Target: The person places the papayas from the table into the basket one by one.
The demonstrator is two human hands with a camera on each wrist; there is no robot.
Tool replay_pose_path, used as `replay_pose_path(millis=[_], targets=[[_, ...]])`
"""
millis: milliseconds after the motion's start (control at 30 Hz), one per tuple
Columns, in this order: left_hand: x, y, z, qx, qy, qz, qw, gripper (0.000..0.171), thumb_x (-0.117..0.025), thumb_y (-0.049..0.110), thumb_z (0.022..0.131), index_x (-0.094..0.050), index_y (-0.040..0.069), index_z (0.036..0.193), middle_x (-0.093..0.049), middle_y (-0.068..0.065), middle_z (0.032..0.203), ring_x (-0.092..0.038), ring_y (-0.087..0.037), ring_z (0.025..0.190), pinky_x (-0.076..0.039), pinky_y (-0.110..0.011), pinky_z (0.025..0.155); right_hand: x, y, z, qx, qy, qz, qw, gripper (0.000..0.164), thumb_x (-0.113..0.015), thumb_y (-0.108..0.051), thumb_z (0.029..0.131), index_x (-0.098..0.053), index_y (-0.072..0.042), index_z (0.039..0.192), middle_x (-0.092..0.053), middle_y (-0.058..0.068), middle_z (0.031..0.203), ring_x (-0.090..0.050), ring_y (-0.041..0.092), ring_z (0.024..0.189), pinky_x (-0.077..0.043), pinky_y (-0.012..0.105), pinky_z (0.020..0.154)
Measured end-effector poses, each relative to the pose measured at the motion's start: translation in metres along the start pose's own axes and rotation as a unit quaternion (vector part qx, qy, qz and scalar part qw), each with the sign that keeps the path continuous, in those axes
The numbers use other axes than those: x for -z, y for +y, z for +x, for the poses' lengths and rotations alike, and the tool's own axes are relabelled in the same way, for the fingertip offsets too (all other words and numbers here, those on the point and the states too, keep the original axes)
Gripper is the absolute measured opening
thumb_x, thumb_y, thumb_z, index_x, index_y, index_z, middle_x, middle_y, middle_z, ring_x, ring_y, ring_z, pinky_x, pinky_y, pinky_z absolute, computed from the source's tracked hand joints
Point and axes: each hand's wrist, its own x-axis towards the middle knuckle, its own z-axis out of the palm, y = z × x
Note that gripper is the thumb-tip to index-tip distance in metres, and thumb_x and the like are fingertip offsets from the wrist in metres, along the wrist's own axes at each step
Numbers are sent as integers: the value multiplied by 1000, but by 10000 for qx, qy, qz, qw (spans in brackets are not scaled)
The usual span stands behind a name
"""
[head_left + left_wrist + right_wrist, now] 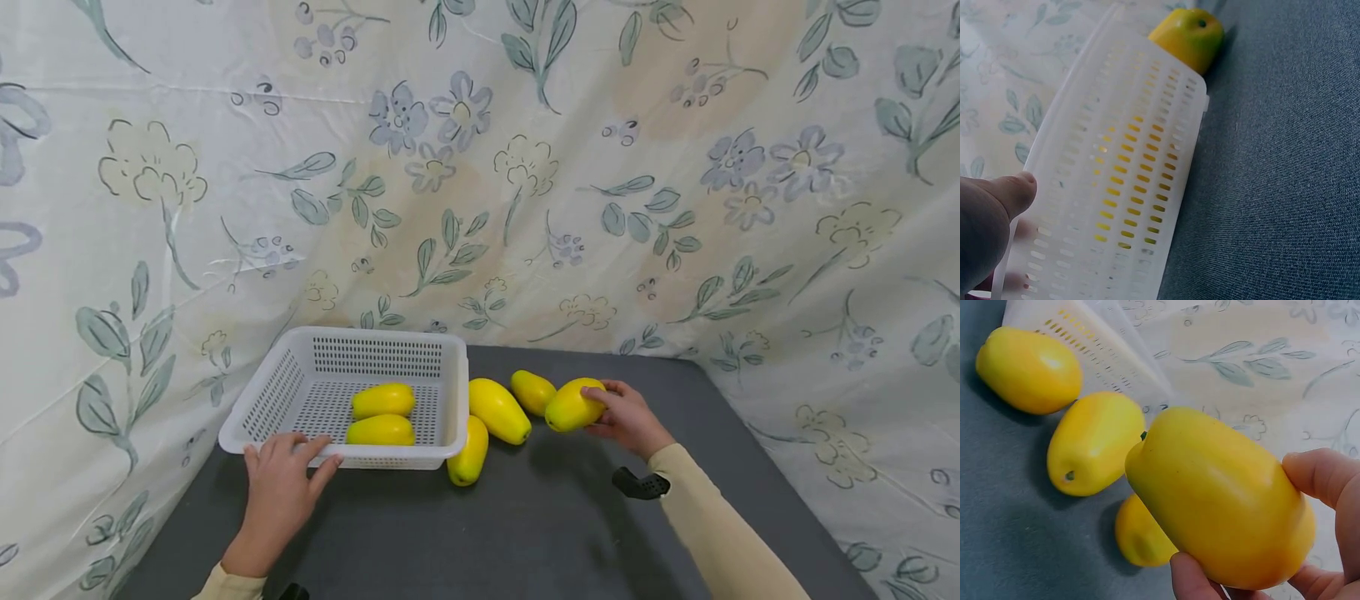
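My right hand (622,421) holds an oblong yellow fruit (573,406), smooth and shaped like a papaya or mango, raised over the table. In the right wrist view the thumb lies along one side of this fruit (1222,500) and fingertips show beneath it. My left hand (283,492) grips the near rim of a white plastic basket (345,457); in the left wrist view its thumb (1016,190) is at the rim and fingers show through the slotted wall. Two similar fruits (383,401) lie side by side inside the basket.
Three more yellow fruits rest on the dark table (480,542) right of the basket: one by its near corner (468,452), a larger one (498,411) beside it, and one (532,392) behind the held fruit. A floral cloth (465,192) hangs behind and along the sides.
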Motion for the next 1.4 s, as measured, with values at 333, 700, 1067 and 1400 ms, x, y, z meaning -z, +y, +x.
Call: replay_pose_path(millis=[333,700,1067,1400], targets=[[1,-2,1,-68,80,35,9999,33,-89,22,76,-78,5,102,-66,-24,100,-57,-47,100,-29,-72,88,-8,-7,6,7,-80,-143,9999,82,-63,-39,101,-19,1,157,-37,27,153,-70,22,101,-57,46,97],[3,-4,0,19,11,27,10000,33,-88,22,77,-78,4,103,-65,-25,101,-56,-48,102,-27,-78,93,-40,-28,13,194,-456,-105,9987,77,-62,-37,101,-21,-3,158,-39,24,154,-64,35,122,-52,50,104],[-2,-1,0,-29,73,53,10000,34,-89,22,75,-78,5,103,-65,-24,100,-56,-47,101,-28,-75,92,-113,-60,10,293,-1120,-170,9931,67,-63,-35,102,-32,-9,155,-49,22,146,-66,34,115,-54,49,102],[-1,0,-1,169,-215,128,9995,34,-87,23,79,-78,6,106,-65,-23,104,-55,-46,105,-27,-73,95,-178,-60,5,395,-1812,-235,9824,58,-68,-28,99,-42,-10,148,-60,19,132,-72,27,99,-61,45,87]])
